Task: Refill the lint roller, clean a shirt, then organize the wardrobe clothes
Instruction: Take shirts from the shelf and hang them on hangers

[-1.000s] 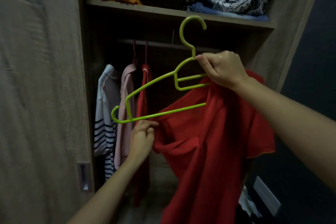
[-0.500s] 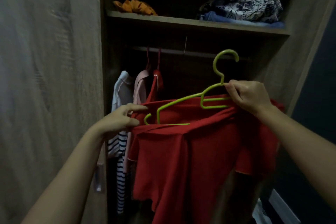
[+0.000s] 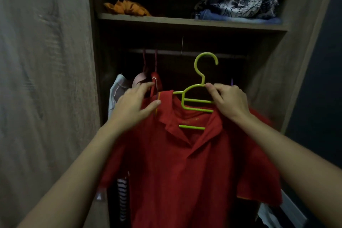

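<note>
A red polo shirt (image 3: 185, 172) hangs on a lime-green plastic hanger (image 3: 196, 98) in front of the open wardrobe. My right hand (image 3: 229, 103) pinches the hanger at its neck, just below the hook. My left hand (image 3: 135, 105) rests on the shirt's left shoulder by the collar, fingers spread, thumb against the fabric. The hanger's hook sits a little below and in front of the clothes rail (image 3: 185, 52). The hanger's left arm is hidden inside the shirt.
A striped white shirt (image 3: 118, 98), a pink garment (image 3: 140, 77) and another red one (image 3: 156, 81) hang at the rail's left end. The shelf (image 3: 185, 22) above holds an orange cloth (image 3: 127, 7) and folded patterned clothes (image 3: 238, 3). The wardrobe door (image 3: 44, 79) stands at left.
The shirt went from draped over the hanger to sitting on it with the collar facing me. My left hand moved up to the shirt's shoulder. The hanger was turned level and centred.
</note>
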Demonstrator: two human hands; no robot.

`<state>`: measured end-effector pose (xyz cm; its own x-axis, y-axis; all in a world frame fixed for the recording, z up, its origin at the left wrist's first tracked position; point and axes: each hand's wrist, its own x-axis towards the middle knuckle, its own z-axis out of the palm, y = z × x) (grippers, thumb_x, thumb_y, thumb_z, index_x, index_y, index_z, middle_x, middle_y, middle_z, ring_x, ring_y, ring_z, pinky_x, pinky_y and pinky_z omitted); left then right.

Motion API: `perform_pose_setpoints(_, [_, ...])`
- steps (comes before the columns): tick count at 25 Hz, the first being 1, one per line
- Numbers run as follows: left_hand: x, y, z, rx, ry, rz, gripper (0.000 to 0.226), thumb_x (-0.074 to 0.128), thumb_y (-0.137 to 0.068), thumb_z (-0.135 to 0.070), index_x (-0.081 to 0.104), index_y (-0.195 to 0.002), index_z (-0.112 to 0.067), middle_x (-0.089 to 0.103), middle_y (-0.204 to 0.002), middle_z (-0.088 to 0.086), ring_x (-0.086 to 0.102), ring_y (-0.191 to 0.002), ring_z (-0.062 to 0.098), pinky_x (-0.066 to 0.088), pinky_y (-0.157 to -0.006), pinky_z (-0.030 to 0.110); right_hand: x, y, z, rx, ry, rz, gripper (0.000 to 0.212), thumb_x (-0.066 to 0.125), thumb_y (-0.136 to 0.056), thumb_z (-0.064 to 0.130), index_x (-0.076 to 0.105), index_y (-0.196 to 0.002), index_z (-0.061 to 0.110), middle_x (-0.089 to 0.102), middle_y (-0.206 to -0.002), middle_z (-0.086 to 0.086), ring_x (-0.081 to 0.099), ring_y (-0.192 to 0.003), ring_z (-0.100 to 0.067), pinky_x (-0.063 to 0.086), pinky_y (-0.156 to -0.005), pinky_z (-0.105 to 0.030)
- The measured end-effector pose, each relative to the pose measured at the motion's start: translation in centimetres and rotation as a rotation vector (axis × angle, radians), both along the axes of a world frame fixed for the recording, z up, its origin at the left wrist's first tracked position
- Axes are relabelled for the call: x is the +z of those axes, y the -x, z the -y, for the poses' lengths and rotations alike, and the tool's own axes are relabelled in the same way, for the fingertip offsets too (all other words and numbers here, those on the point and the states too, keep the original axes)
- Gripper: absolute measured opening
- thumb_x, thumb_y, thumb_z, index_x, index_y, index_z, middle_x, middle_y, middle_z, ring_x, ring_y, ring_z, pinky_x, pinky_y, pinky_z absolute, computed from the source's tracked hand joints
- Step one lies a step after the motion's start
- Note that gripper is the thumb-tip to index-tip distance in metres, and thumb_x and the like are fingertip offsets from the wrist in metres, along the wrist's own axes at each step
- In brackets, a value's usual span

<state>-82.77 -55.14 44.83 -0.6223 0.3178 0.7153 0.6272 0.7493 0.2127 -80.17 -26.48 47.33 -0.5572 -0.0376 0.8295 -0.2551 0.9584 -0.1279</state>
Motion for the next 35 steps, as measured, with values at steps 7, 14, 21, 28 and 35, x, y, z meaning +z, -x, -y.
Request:
perform_pose_setpoints(7, [0.4,0.4,3.9,-0.084,-0.237,-0.038,0.022,0.064,-0.088,-0.026,0.073,-0.096,-0.007,0.066,-0.075,-0.015,0.055,-0.072,-0.02,0.036,-0.065,0.004,0.9,0.2,-1.5,0.071,0.097,0.155,0.054,0.016,-0.084,0.064,0.056,-0.096,0.029,0.06,-0.075,0.007,0.053,-0.074,-0.012,0.037,-0.069,-0.031])
perform_pose_setpoints(14, [1.4,1.0,5.5,-0.283,-0.471,0.203,0.028,0.058,-0.091,-0.018,0.074,-0.082,-0.039,0.071,-0.083,-0.025,0.056,-0.074,-0.014,0.043,-0.068,0.005,0.0,1.4,-4.0,0.534,0.27,0.48,0.016,0.047,-0.095,0.021,0.062,-0.095,0.015,0.062,-0.088,0.0,0.057,-0.084,-0.009,0.045,-0.077,-0.026])
perform_pose_setpoints(21, [1.9,1.1,6.2,-0.174,-0.175,0.148,0.023,0.056,-0.074,-0.067,0.068,-0.085,-0.05,0.073,-0.088,-0.015,0.066,-0.082,-0.003,0.049,-0.074,0.018,-0.8,2.1,-4.5,0.492,0.394,0.43,0.013,0.053,-0.091,0.037,0.063,-0.087,0.028,0.064,-0.084,0.008,0.059,-0.084,-0.011,0.045,-0.075,-0.024])
perform_pose_setpoints(28, [0.9,0.2,-0.4,0.168,-0.211,-0.102,0.027,0.059,-0.087,-0.042,0.07,-0.096,-0.019,0.072,-0.086,0.013,0.065,-0.085,0.036,0.051,-0.069,0.04,0.9,3.5,4.1,0.244,0.343,0.353,0.038,0.053,-0.091,0.032,0.048,-0.124,0.014,0.058,-0.1,-0.002,0.056,-0.094,-0.016,0.039,-0.083,-0.025])
perform_pose_setpoints(35, [0.3,-0.4,-6.3,0.191,-0.158,-0.009,0.032,0.046,-0.092,-0.049,0.063,-0.107,-0.027,0.07,-0.093,0.013,0.062,-0.092,0.041,0.048,-0.072,0.042,1.0,6.7,8.6,0.334,0.96,0.541,0.03,0.037,-0.088,0.055,0.045,-0.095,0.026,0.049,-0.079,0.004,0.048,-0.069,-0.012,0.036,-0.063,-0.028])
